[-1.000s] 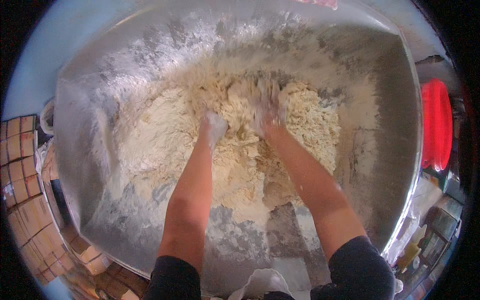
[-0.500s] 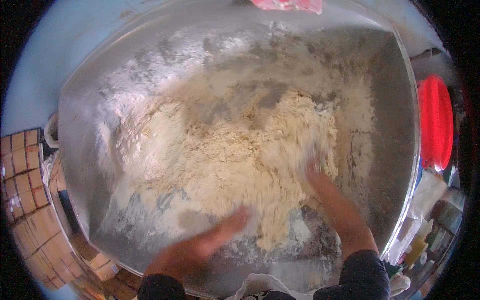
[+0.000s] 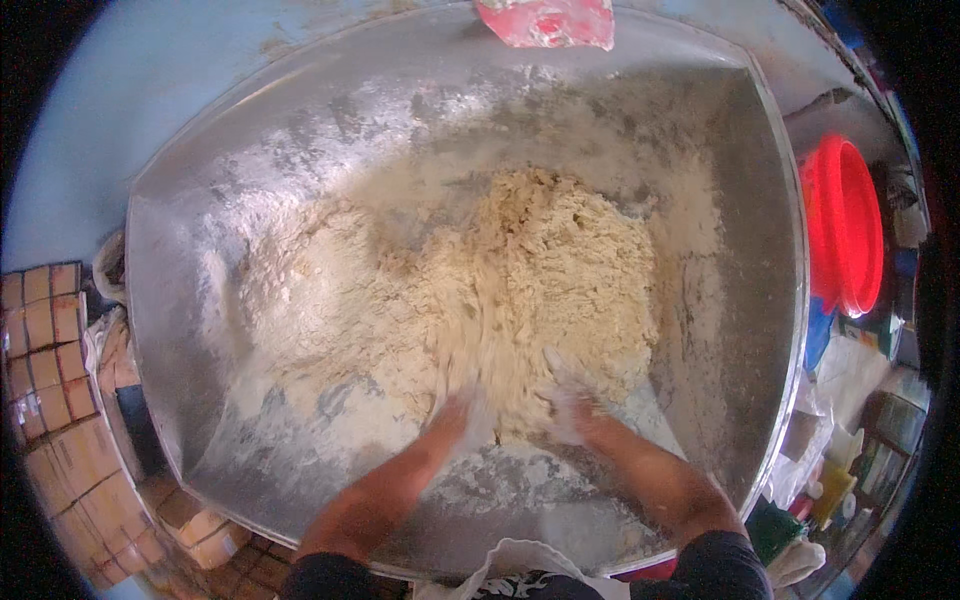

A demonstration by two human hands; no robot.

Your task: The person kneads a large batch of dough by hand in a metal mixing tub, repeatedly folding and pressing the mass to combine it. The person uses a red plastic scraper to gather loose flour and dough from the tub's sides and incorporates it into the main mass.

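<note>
A wide metal trough holds a broad mass of crumbly, pale yellow dough. Loose flour spreads on its left part. At the dough's near edge, my left hand and my right hand are side by side, a short gap apart. Both are dusted white and press into the dough between and ahead of them. Motion blur and dough hide most of the fingers, so I cannot make out their grip.
A red plastic piece lies on the trough's far rim. Outside on the right is a red tub near plastic bags. Stacked cardboard boxes stand at the left. A pale blue wall rises behind.
My right hand has come back toward me and left, drawing dough with it. My left hand has shifted slightly forward into the dough. A ridge now runs down the dough's middle.
</note>
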